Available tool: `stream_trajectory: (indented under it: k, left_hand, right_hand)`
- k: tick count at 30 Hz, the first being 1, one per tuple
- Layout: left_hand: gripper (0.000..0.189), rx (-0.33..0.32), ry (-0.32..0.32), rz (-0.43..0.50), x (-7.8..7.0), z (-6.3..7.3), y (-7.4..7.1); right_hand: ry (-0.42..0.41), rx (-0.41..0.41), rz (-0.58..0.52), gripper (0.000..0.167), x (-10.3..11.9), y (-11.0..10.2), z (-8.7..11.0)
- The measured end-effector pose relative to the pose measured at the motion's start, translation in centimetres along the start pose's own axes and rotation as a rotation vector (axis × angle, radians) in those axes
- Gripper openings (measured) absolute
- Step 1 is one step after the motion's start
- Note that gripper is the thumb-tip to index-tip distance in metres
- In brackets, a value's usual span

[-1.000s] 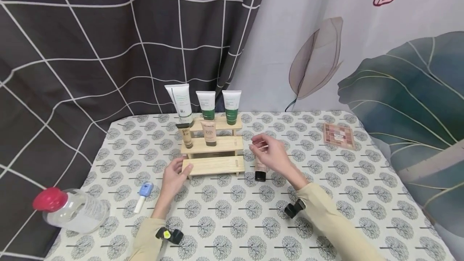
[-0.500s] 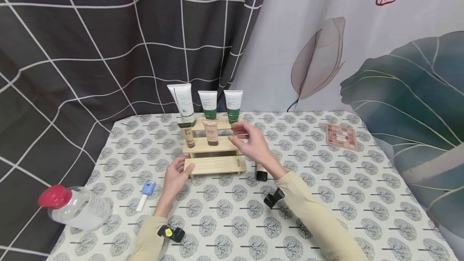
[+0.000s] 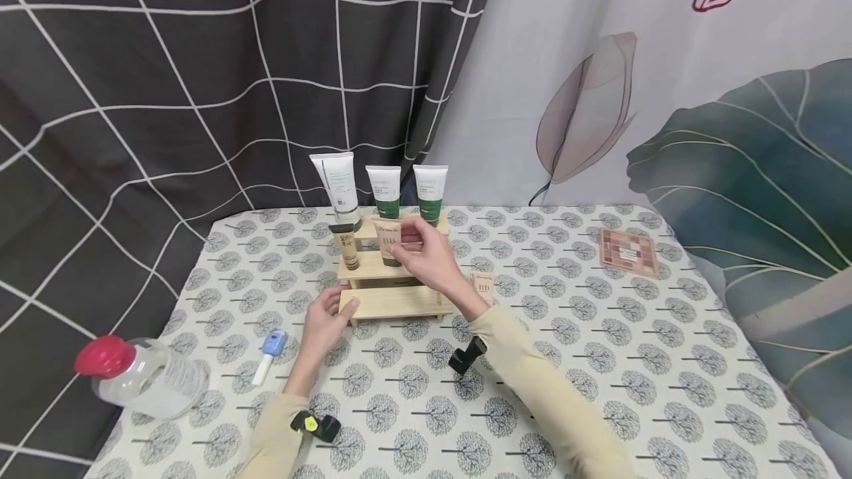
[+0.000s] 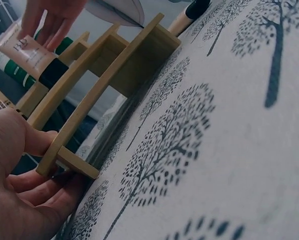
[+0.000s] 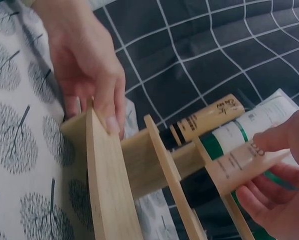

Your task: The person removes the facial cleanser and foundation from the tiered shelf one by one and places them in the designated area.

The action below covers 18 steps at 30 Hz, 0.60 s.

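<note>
My left hand [image 3: 324, 321] grips the left end of the lowest step of a three-tier wooden display stand [image 3: 393, 302], thumb on top and fingers underneath. On the middle step stands a pink BB cream tube [image 3: 388, 233], cap down. My right hand [image 3: 431, 257] holds this tube by its right side, the thumb across its front and the fingers behind, as the right wrist view shows. Left of it on that step is a slim gold tube [image 5: 209, 118] with a dark end. Three white-and-green tubes, one of them the larger tube [image 3: 337, 187], stand along the top step.
A second pink BB cream tube [image 3: 484, 285] lies right of the stand, partly behind my right wrist. An eyeshadow palette [image 3: 629, 252] lies farther right. At left are a blue-and-white stick-like item [image 3: 269, 352] and a clear bottle with a red cap [image 3: 105, 357].
My right hand has moved left from above the lying tube to the middle step and taken hold of the BB cream tube there. The left hand stays on the stand.
</note>
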<state>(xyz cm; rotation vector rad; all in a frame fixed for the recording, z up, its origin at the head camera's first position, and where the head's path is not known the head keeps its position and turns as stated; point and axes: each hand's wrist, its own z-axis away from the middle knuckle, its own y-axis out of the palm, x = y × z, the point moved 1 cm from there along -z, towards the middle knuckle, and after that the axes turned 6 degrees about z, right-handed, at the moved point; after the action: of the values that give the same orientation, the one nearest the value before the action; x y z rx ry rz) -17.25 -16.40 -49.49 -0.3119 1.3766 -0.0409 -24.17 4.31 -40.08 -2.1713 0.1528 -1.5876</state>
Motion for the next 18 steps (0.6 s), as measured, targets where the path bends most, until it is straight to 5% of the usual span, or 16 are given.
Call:
stream_trajectory:
  k: [18]
  left_hand:
    - [0.054, 0.002, 0.009, 0.008, -0.04, 0.15, -0.04]
  right_hand:
    - [-0.046, -0.067, 0.024, 0.028, -0.83, 0.13, 0.46]
